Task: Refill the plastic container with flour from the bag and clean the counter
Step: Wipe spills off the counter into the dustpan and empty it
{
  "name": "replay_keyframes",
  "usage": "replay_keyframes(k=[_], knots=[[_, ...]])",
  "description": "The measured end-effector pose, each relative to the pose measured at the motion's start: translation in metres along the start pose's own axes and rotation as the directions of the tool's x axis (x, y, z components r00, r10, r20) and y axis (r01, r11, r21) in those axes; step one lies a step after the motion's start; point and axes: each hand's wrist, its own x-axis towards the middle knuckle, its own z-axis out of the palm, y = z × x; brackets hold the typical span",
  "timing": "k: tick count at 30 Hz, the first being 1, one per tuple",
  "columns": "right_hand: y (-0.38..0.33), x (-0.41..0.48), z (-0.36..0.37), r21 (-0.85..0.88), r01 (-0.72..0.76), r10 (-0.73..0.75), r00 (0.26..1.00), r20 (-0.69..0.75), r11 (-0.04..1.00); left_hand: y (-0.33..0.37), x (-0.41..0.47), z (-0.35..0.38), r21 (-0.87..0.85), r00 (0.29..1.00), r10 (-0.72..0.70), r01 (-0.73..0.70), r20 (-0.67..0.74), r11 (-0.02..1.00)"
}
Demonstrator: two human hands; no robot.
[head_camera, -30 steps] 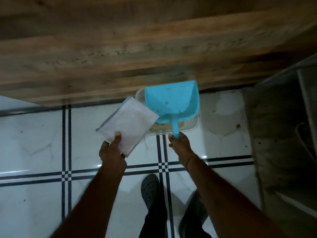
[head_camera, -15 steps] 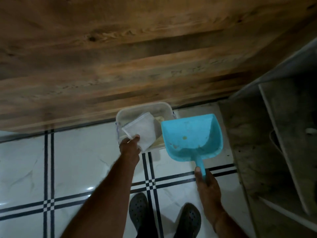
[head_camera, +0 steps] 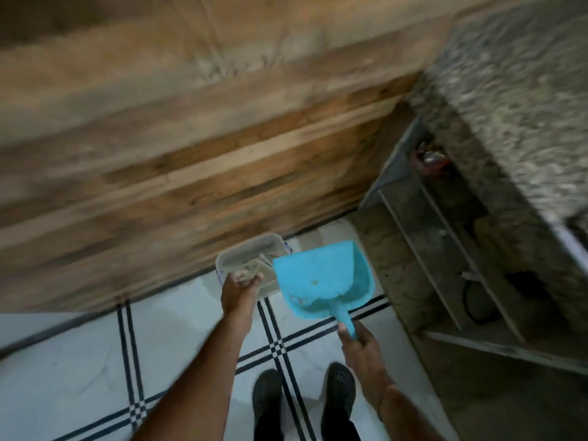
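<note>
A translucent plastic container [head_camera: 246,253] stands on the tiled floor against the wooden panel. My left hand [head_camera: 239,292] hovers at its near rim, and thumb and fingers pinch a pale bit of the white bag [head_camera: 254,269], which lies crumpled inside the container. The picture is blurred there. My right hand [head_camera: 362,350] grips the handle of a blue dustpan [head_camera: 321,280]. The dustpan is held just right of the container, its mouth facing away from me, with a few specks on it.
A tall wooden panel [head_camera: 191,173] fills the back. At the right, a speckled stone counter [head_camera: 515,90] tops open shelves [head_camera: 445,249] holding dim items. My feet in dark clogs [head_camera: 267,396] stand on the white floor tiles [head_camera: 79,361] with dark lines.
The view has tilted up and to the right. The white bag has gone from above the container down into it. The dustpan has stayed to the container's right.
</note>
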Motion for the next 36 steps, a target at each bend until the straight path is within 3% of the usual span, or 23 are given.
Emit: replay_keyframes(k=[2, 6, 9, 11, 15, 22, 29, 32, 34, 36], knots=[[-0.026, -0.038, -0.02, -0.008, 0.033, -0.033, 0.999, 0.023, 0.999, 0.03, -0.044, -0.002, 0.098, 0.988, 0.146, -0.151, 0.055, 0.984], [-0.063, -0.122, -0.059, 0.031, 0.11, -0.11, 0.994, -0.001, 0.993, 0.08, -0.122, -0.007, 0.231, 0.89, 0.387, -0.439, 0.24, 0.868], [-0.074, -0.175, -0.078, 0.071, 0.202, -0.193, 0.974, -0.123, 0.977, 0.099, -0.147, -0.009, 0.25, 0.817, 0.459, -0.553, 0.35, 0.795], [-0.075, -0.21, -0.092, 0.058, 0.261, -0.236, 0.932, -0.276, 0.964, 0.11, -0.163, -0.002, 0.259, 0.764, 0.497, -0.621, 0.412, 0.74], [-0.062, -0.252, -0.127, 0.027, 0.288, -0.229, 0.81, -0.54, 0.957, 0.129, -0.197, 0.032, 0.236, 0.683, 0.53, -0.698, 0.503, 0.676], [-0.031, -0.292, -0.212, 0.163, 0.33, -0.096, 0.645, -0.758, 0.93, 0.16, -0.302, 0.126, 0.156, 0.495, 0.514, -0.809, 0.701, 0.567], [-0.028, -0.283, -0.3, 0.245, 0.367, 0.013, 0.533, -0.846, 0.898, 0.179, -0.363, 0.223, 0.182, 0.373, 0.502, -0.904, 0.781, 0.388], [-0.03, -0.273, -0.327, 0.25, 0.37, 0.038, 0.494, -0.868, 0.895, 0.178, -0.375, 0.254, 0.186, 0.316, 0.578, -0.944, 0.753, 0.273], [-0.033, -0.266, -0.34, 0.264, 0.361, 0.058, 0.491, -0.869, 0.894, 0.176, -0.377, 0.279, 0.236, 0.297, 0.618, -0.955, 0.728, 0.181], [-0.039, -0.264, -0.345, 0.275, 0.376, 0.068, 0.481, -0.874, 0.885, 0.173, -0.377, 0.304, 0.269, 0.315, 0.603, -0.948, 0.733, 0.169]])
